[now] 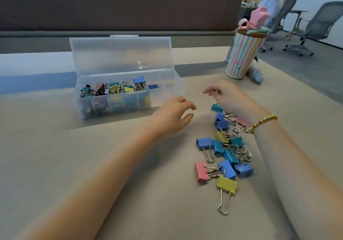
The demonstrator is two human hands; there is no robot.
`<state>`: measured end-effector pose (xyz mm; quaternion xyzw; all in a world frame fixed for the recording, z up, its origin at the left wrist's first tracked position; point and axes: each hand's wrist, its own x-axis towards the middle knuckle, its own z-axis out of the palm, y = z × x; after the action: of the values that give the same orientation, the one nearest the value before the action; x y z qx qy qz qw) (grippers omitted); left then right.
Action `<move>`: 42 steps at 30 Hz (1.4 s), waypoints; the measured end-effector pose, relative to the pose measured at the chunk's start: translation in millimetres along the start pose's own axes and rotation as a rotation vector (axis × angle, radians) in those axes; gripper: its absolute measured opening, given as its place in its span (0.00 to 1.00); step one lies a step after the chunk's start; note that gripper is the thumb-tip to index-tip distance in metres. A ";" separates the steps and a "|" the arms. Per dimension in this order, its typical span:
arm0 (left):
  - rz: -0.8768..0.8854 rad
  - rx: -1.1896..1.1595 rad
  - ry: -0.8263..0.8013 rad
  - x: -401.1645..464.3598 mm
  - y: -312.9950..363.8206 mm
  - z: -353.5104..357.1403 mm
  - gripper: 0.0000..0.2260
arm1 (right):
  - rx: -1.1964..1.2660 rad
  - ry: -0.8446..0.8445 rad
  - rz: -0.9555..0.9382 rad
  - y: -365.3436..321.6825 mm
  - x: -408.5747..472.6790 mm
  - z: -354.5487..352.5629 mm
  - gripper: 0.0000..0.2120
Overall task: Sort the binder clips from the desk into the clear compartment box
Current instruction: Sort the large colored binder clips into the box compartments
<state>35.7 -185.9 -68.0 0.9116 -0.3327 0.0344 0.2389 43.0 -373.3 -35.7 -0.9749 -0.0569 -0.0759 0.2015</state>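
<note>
Coloured metal binder clips [225, 150] lie scattered pointing every way beside the clear plastic compartment box [128, 93], its long axis crosswise, lid up. Left hand [171, 117] and right hand [225, 95] hover loosely curled, holding nothing.

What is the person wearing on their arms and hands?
Both forearms are bare, no sleeves in view. The left hand has a thin gold-coloured ring on one finger. The right hand has a beaded bracelet at the wrist, mostly yellow with some darker beads.
</note>
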 end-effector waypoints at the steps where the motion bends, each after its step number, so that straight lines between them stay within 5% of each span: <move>1: -0.004 -0.024 -0.033 2.2 6.4 5.4 0.15 | -0.010 -0.004 0.027 9.1 -8.1 -2.1 0.14; 9: -0.060 -0.158 -0.091 30.1 33.9 35.7 0.20 | 0.029 0.082 0.188 50.5 -37.7 6.3 0.18; 14: 0.000 -0.064 -0.213 40.1 38.5 46.9 0.17 | -0.015 -0.009 0.201 58.3 -32.0 18.5 0.18; 26: -0.154 -0.311 0.021 37.5 9.7 44.1 0.14 | 0.424 0.063 0.300 54.3 -37.4 1.5 0.19; 29: -0.089 -0.244 -0.058 37.8 10.2 42.2 0.25 | 0.398 -0.089 0.306 59.6 -44.7 -8.5 0.20; 33: -0.017 -0.135 -0.118 41.1 8.0 46.1 0.19 | 0.217 -0.352 0.230 54.0 -48.9 -5.5 0.29; 42: -0.026 -0.158 -0.032 40.0 8.8 45.9 0.07 | -0.051 -0.306 0.158 44.8 -40.4 12.0 0.30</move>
<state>56.8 -236.4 -96.0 0.8946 -0.3263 -0.0095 0.3051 11.2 -412.6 -70.7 -0.9813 -0.0082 0.0880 0.1712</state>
